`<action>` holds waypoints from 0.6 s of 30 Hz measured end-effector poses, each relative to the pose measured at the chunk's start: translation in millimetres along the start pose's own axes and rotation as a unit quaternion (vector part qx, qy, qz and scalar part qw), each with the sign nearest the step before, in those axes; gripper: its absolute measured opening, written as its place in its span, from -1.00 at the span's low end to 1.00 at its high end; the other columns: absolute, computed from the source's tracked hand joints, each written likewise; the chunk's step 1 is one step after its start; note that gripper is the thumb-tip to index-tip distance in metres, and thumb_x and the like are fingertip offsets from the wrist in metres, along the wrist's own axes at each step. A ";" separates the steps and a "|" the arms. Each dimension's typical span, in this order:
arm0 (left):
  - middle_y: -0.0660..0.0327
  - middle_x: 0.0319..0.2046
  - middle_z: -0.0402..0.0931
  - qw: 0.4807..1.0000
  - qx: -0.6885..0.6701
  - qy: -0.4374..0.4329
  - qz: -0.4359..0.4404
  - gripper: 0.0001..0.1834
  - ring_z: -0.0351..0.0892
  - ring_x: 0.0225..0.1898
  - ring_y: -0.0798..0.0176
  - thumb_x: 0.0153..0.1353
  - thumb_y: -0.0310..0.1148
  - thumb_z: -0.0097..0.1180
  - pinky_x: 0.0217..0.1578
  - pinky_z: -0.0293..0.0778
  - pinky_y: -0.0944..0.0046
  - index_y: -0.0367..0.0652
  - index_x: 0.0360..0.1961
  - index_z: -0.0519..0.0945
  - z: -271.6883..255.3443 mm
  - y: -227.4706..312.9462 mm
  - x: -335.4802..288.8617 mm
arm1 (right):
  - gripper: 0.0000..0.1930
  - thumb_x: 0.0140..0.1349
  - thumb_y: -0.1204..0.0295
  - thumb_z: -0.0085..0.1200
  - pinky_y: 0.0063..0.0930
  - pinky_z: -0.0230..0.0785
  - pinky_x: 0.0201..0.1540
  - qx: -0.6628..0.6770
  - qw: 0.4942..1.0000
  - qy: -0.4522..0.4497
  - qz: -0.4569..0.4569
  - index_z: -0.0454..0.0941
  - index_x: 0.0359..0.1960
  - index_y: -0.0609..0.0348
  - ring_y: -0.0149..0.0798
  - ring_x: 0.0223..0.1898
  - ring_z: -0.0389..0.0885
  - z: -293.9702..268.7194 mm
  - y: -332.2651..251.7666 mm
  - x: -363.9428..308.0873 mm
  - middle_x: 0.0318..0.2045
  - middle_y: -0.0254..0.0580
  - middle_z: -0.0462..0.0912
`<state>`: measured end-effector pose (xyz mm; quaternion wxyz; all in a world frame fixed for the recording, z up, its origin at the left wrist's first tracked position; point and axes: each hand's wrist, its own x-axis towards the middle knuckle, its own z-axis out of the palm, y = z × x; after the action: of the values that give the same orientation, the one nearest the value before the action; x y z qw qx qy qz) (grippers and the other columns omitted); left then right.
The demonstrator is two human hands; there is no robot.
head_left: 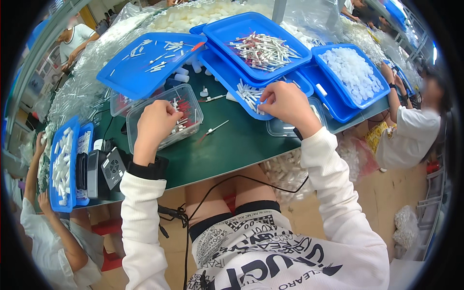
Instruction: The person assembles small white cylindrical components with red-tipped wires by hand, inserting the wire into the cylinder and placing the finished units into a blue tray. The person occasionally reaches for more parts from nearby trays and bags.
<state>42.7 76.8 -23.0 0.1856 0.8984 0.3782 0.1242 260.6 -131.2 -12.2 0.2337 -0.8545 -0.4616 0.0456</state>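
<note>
My left hand [158,121] reaches over a clear plastic box [137,124] of small white parts with red, thread-like ends. Its fingertips are pinched together, and whatever lies between them is too small to make out. My right hand [290,107] is at the near edge of a lower blue tray [300,82], which holds short white tubes [248,95]. The fingers there are curled together and hide their tips. On the green table [227,154] between my hands lies one thin white part [211,130] with a reddish end, and another thin part [212,98] farther back.
An upper blue tray [217,31] is heaped with thin white-and-red parts. A tilted blue tray [116,72] holds a few. White discs [353,72] fill a right tray. Dark boxy devices [113,166] stand left. A black cable [232,178] hangs over my lap. Co-workers sit on both sides.
</note>
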 end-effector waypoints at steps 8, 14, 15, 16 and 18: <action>0.07 -0.45 0.65 0.972 -0.169 0.156 0.058 -0.83 0.65 -0.39 0.16 0.15 -0.37 0.14 -0.30 0.49 0.25 -0.26 -0.36 0.64 -4.6 8.2 -9.7 | -0.78 -0.12 0.43 0.16 -0.40 0.45 -0.31 0.019 0.998 0.043 0.037 0.64 -0.35 0.08 -0.24 -0.43 0.64 15.6 -13.2 -4.1 -0.55 -0.37 0.67; 0.36 -0.50 0.40 0.935 -0.307 0.137 0.111 -0.83 0.35 -0.50 0.54 0.33 -0.50 -0.07 -0.45 0.28 0.51 -0.30 -0.18 0.57 -24.3 44.8 -43.6 | -0.84 0.02 0.50 0.15 -0.42 0.47 -0.27 0.173 0.953 0.235 -0.080 0.66 -0.32 0.11 -0.25 -0.33 0.66 9.0 -11.8 -7.0 -0.43 -0.19 0.67; 0.35 -0.49 0.41 0.931 -0.320 0.122 0.127 -0.83 0.36 -0.47 0.53 0.33 -0.52 -0.08 -0.44 0.27 0.50 -0.30 -0.17 0.56 -26.5 48.2 -51.6 | -0.84 0.06 0.53 0.14 -0.47 0.47 -0.27 0.255 0.943 0.196 -0.082 0.66 -0.29 0.14 -0.29 -0.33 0.65 3.4 -25.0 -13.1 -0.41 -0.20 0.66; 0.29 -0.49 0.47 0.926 -0.321 0.130 0.152 -0.84 0.41 -0.49 0.47 0.28 -0.56 -0.05 -0.44 0.32 0.45 -0.29 -0.20 0.58 -26.9 51.0 -58.2 | -0.84 0.10 0.55 0.13 -0.51 0.47 -0.28 0.333 0.926 0.156 -0.082 0.66 -0.27 0.17 -0.34 -0.34 0.64 -6.0 -43.6 -22.4 -0.39 -0.20 0.66; 0.22 -0.50 0.51 0.920 -0.318 0.135 0.184 -0.83 0.46 -0.51 0.40 0.22 -0.62 -0.01 -0.47 0.36 0.40 -0.26 -0.22 0.60 -30.5 59.3 -72.7 | -0.84 0.13 0.56 0.14 -0.55 0.47 -0.26 0.449 0.883 0.069 -0.117 0.67 -0.24 0.16 -0.40 -0.29 0.63 -15.2 -68.4 -35.4 -0.31 -0.23 0.65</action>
<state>19.6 -7.0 23.7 0.3823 0.8206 0.1681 0.3901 192.3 -133.6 26.5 0.6272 -0.5986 -0.4714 0.1617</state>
